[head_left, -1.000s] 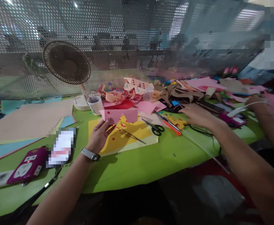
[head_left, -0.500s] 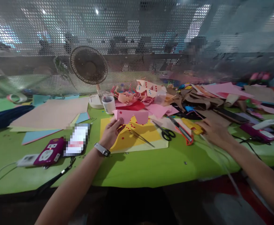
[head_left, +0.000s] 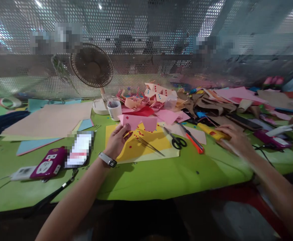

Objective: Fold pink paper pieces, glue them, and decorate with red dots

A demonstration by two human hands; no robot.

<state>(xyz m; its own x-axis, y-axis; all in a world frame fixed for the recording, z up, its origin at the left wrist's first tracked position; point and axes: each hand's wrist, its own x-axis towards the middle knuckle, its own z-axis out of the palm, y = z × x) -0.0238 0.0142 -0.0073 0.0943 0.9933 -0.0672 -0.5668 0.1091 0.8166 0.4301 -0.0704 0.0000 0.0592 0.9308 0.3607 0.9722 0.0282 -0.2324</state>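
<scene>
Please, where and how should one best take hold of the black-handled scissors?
Best by the black finger loops of the scissors, probably coming from the near right: the loops lie at that end, while the blades point away toward the far left.

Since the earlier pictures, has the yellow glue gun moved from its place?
Yes: with the right hand on it, the yellow glue gun has shifted to the right, farther from the black-handled scissors.

left hand pinched; right hand curled, palm down
</scene>
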